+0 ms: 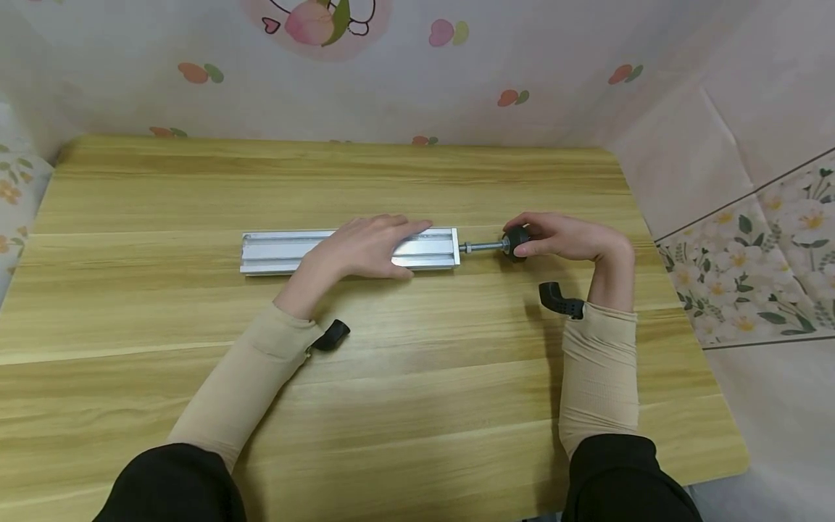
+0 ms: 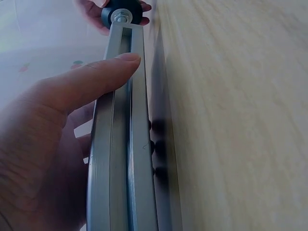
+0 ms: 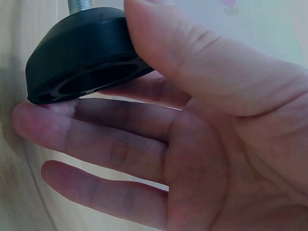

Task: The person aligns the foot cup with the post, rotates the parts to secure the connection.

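Observation:
A silver aluminium extrusion profile (image 1: 283, 254) lies lengthwise across the table, with grooves along its sides. My left hand (image 1: 365, 246) grips it near its right half; in the left wrist view the thumb lies over the slot and the fingers go behind the profile (image 2: 139, 192). From the profile's right end sticks the threaded rod (image 1: 488, 246) of a leveling foot, with a nut against the end. The foot's round black base (image 3: 82, 53) is pinched between the thumb and fingers of my right hand (image 1: 567, 235). Its hollow underside faces that palm.
The wood-grain table (image 1: 424, 384) runs up to a fruit-patterned wall covering (image 1: 365, 101) at the back. A floral-tiled wall (image 1: 750, 268) stands on the right. Black camera mounts (image 1: 333, 335) stick out from the beige sleeves at both wrists.

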Demonstrator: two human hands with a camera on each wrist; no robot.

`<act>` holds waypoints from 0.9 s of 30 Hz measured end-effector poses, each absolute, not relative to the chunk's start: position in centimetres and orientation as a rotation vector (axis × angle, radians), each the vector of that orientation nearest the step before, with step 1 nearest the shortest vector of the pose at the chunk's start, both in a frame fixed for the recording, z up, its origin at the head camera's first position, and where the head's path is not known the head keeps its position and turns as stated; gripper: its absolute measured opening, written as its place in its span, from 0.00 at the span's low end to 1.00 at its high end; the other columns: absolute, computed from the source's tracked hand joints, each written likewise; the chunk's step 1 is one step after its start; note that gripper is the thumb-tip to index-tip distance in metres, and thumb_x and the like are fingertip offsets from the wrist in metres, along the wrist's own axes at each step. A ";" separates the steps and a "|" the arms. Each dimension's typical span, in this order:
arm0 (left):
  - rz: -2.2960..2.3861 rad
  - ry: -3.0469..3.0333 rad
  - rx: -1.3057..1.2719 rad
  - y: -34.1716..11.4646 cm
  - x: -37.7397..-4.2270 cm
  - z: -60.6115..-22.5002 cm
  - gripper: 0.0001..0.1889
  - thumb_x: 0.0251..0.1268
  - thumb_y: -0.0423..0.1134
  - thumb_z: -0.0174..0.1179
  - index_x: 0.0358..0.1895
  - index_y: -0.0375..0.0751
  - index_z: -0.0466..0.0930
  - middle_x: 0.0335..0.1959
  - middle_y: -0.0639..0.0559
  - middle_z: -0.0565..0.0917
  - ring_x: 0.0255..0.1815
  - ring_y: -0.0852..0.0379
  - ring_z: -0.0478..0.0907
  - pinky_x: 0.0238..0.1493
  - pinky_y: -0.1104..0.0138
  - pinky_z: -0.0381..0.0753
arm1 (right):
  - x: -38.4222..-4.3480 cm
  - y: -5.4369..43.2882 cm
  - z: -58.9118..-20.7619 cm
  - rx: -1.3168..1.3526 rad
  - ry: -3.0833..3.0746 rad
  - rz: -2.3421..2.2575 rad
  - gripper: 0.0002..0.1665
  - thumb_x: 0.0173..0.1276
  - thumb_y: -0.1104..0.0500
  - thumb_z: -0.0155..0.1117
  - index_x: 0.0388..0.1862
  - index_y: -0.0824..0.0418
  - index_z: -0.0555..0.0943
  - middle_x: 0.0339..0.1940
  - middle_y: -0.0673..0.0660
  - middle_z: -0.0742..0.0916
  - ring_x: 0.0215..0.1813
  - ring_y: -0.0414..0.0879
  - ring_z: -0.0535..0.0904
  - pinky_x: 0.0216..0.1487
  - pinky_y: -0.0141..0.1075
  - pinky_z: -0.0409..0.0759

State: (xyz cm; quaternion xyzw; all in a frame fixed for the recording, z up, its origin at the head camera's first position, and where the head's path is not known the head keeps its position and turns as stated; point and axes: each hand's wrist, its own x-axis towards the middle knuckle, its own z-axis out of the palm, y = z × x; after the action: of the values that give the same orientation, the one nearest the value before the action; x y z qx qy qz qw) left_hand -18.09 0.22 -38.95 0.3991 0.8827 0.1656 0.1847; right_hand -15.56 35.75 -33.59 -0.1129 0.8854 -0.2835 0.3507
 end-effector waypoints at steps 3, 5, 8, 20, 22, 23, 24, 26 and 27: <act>0.453 2.493 1.117 0.5 -18.0 -39.1 0.48 0.61 0.59 0.68 0.83 0.61 0.53 0.77 0.43 0.70 0.78 0.41 0.68 0.69 0.41 0.74 | -15.6 35.9 -33.8 -0.292 2.285 -0.735 0.30 0.79 0.49 0.59 0.74 0.58 0.69 0.66 0.57 0.79 0.68 0.51 0.75 0.70 0.48 0.71; 0.433 2.506 1.123 0.8 -18.0 -39.3 0.50 0.60 0.61 0.69 0.83 0.61 0.53 0.74 0.44 0.73 0.73 0.42 0.73 0.64 0.44 0.78 | -15.6 36.0 -33.9 -0.295 2.275 -0.744 0.30 0.79 0.50 0.59 0.74 0.58 0.69 0.66 0.57 0.79 0.68 0.51 0.74 0.70 0.48 0.70; 0.410 2.525 1.131 1.1 -17.9 -39.6 0.52 0.58 0.63 0.70 0.83 0.60 0.53 0.69 0.46 0.76 0.66 0.43 0.78 0.55 0.48 0.82 | -15.6 36.2 -34.0 -0.293 2.264 -0.754 0.30 0.80 0.50 0.58 0.74 0.58 0.69 0.67 0.57 0.79 0.69 0.51 0.74 0.70 0.47 0.70; 0.426 2.523 1.055 1.5 -18.1 -39.8 0.51 0.57 0.64 0.71 0.81 0.53 0.59 0.73 0.43 0.74 0.67 0.41 0.78 0.59 0.47 0.81 | -15.8 36.4 -34.4 -0.282 2.274 -0.757 0.28 0.79 0.49 0.58 0.73 0.57 0.70 0.66 0.56 0.79 0.66 0.49 0.74 0.64 0.34 0.73; 0.427 2.527 1.050 1.6 -18.2 -39.9 0.50 0.56 0.64 0.71 0.80 0.54 0.60 0.70 0.44 0.76 0.61 0.42 0.81 0.55 0.50 0.83 | -15.8 36.4 -34.4 -0.278 2.274 -0.758 0.28 0.79 0.49 0.58 0.73 0.56 0.70 0.67 0.57 0.79 0.67 0.50 0.74 0.66 0.39 0.72; 0.427 2.527 1.045 1.6 -18.3 -39.9 0.49 0.56 0.64 0.71 0.80 0.54 0.61 0.68 0.45 0.77 0.59 0.43 0.81 0.53 0.50 0.83 | -15.8 36.4 -34.4 -0.275 2.272 -0.759 0.28 0.79 0.49 0.58 0.73 0.56 0.70 0.67 0.57 0.78 0.67 0.50 0.74 0.67 0.41 0.72; 0.429 2.526 1.040 1.6 -18.3 -40.0 0.49 0.56 0.64 0.71 0.80 0.55 0.61 0.67 0.45 0.78 0.57 0.44 0.82 0.52 0.51 0.83 | -15.8 36.4 -34.4 -0.272 2.272 -0.760 0.28 0.79 0.49 0.58 0.73 0.56 0.70 0.67 0.57 0.78 0.67 0.50 0.74 0.68 0.43 0.72; 0.435 2.520 1.034 1.6 -18.4 -40.0 0.49 0.56 0.63 0.71 0.79 0.55 0.62 0.68 0.45 0.78 0.56 0.43 0.82 0.52 0.50 0.83 | -15.9 36.4 -34.5 -0.271 2.271 -0.762 0.29 0.79 0.49 0.58 0.74 0.57 0.70 0.68 0.57 0.78 0.68 0.51 0.74 0.68 0.46 0.71; 0.440 2.516 1.034 1.6 -18.5 -40.0 0.49 0.55 0.63 0.71 0.79 0.55 0.62 0.69 0.45 0.77 0.56 0.43 0.82 0.53 0.49 0.82 | -15.9 36.4 -34.5 -0.268 2.269 -0.764 0.29 0.79 0.49 0.58 0.74 0.57 0.70 0.68 0.57 0.78 0.68 0.51 0.73 0.69 0.46 0.71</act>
State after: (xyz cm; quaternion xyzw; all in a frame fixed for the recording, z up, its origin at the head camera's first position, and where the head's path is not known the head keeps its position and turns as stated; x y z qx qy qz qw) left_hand -18.47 1.62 -40.00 0.3681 0.8962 0.1566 0.1917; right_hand -15.88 36.38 -34.49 -0.1038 0.8794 -0.2962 0.3580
